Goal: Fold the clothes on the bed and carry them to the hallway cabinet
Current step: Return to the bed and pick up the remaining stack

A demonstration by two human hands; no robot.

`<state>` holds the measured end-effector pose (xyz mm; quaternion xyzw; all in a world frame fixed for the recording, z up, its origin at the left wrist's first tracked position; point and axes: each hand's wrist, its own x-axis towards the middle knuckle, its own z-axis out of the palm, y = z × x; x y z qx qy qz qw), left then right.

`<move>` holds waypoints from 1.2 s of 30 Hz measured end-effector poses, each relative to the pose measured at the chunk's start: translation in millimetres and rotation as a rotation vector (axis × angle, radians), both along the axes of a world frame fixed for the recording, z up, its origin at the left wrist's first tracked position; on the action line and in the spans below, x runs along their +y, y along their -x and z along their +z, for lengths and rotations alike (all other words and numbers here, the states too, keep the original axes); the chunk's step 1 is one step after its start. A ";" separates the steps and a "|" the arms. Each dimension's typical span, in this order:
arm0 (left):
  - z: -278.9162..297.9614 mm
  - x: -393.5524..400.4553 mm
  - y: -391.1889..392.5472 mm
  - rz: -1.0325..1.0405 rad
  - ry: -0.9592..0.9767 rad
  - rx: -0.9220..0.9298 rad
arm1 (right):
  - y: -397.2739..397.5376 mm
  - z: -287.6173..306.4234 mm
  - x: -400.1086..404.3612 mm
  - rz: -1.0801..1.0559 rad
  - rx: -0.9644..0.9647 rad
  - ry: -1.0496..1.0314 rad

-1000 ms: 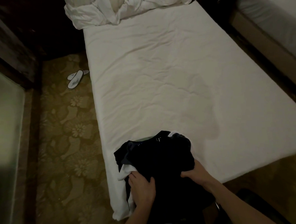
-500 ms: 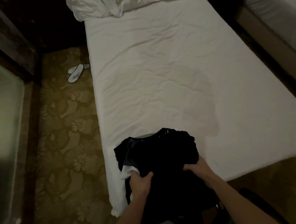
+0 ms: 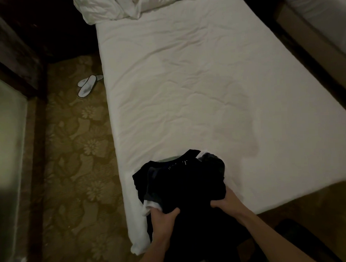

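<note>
The pile of dark clothes (image 3: pixel 181 181) lies at the near left corner of the bed (image 3: pixel 196 81). The left hand (image 3: pixel 163 219) grips its near left edge; the right hand (image 3: pixel 226 202) grips its near right edge, fingers curled into the fabric.

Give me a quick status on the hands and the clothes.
Left hand and right hand both gripping the dark clothes pile at bed corner. Slippers on floor, off to the side.
</note>
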<state>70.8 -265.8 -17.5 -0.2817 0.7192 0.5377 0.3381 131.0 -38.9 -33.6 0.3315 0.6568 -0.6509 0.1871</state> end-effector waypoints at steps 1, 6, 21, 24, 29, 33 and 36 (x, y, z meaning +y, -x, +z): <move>0.4 -2.4 4.3 0.027 -0.021 -0.045 | 1.5 -0.5 -2.3 -0.002 0.014 -0.014; 1.0 -5.5 7.5 0.035 -0.172 -0.145 | 2.3 -8.2 -1.8 -0.091 0.077 -0.070; 7.6 -34.8 9.3 -0.002 -0.226 -0.213 | -17.2 2.0 -4.5 -0.016 0.100 -0.051; 11.9 -43.2 22.9 0.032 -0.288 -0.299 | -9.3 8.5 3.6 -0.020 0.101 -0.046; 13.4 -30.5 31.5 0.034 -0.346 -0.266 | 4.1 9.8 21.5 -0.091 0.117 -0.060; 2.4 -7.4 25.8 -0.113 -0.280 -0.307 | 15.9 -5.1 31.4 -0.083 -0.008 -0.025; -3.3 10.0 15.3 -0.191 -0.281 -0.280 | 18.7 -8.8 29.7 -0.071 -0.058 -0.054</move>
